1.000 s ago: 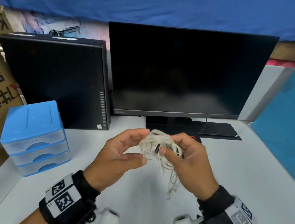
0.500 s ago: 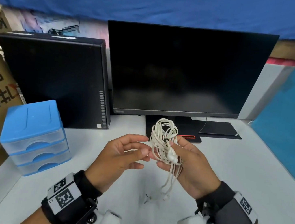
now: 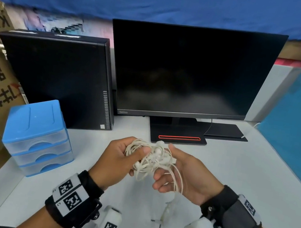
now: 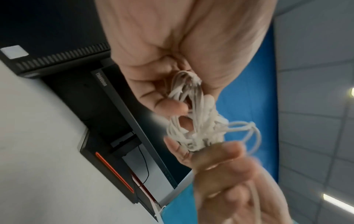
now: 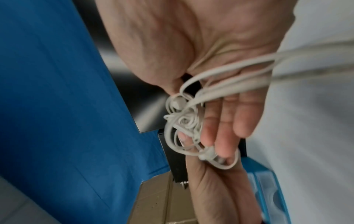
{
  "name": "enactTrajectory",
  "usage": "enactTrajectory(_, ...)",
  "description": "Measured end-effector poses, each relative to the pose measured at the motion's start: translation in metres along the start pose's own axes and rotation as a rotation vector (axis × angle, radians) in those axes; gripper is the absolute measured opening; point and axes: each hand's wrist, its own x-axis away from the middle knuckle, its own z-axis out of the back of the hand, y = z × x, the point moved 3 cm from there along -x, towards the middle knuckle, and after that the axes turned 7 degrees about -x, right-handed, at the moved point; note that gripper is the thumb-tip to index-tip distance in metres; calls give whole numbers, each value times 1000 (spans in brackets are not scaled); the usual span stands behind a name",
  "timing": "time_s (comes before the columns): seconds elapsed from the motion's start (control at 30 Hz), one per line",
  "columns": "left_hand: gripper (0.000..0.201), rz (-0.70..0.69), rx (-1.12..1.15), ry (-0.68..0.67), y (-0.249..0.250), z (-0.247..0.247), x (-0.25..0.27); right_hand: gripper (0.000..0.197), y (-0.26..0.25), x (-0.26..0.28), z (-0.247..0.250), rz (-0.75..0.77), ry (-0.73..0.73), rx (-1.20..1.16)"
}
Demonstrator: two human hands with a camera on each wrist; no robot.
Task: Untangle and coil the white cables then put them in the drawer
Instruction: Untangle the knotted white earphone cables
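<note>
Head view, left hand (image 3: 120, 158) and right hand (image 3: 185, 174) both gripping tangled white cables (image 3: 154, 158) at frame centre, closed blue drawer unit (image 3: 36, 136) lower left on worktop (image 3: 234, 174).

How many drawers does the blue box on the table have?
3. The blue drawer box holds them stacked: top drawer, middle drawer, bottom drawer. All look closed.

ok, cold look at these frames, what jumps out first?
The tangled white cables, bunched above the table at centre, with the left hand gripping one side and the right hand pinching the other while strands trail down. Behind them, the big dark monitor fills the middle, and the blue drawer unit sits at the left, its drawers closed.
</note>
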Motion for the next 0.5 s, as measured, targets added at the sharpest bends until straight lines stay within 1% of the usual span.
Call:
enactTrajectory(0.07, 16, 102, 40, 16, -4, 3, -2, 54, -3, -3, 8, 74, 11, -8)
enactTrajectory(0.13, 20, 186, 99, -3, -6, 3, -1, 55, -6, -4, 16, 158, 43, 61)
enactTrajectory(0.2, 22, 241, 176, -37, -6, 1, -1, 48, -8, -5, 20, 224, 60, 132)
enactTrajectory(0.3, 19, 298, 287, -65, -4, -1, -1, 38, -11, -6, 23, 283, 74, 157)
enactTrajectory(0.4, 19, 339, 376, -59, -4, 0, -1, 31, -11, -7, 24, 350, 82, 139)
enactTrajectory(0.5, 17, 363, 438, -29, -5, 1, -2, 37, -11, -7, 27, 378, 109, 117)
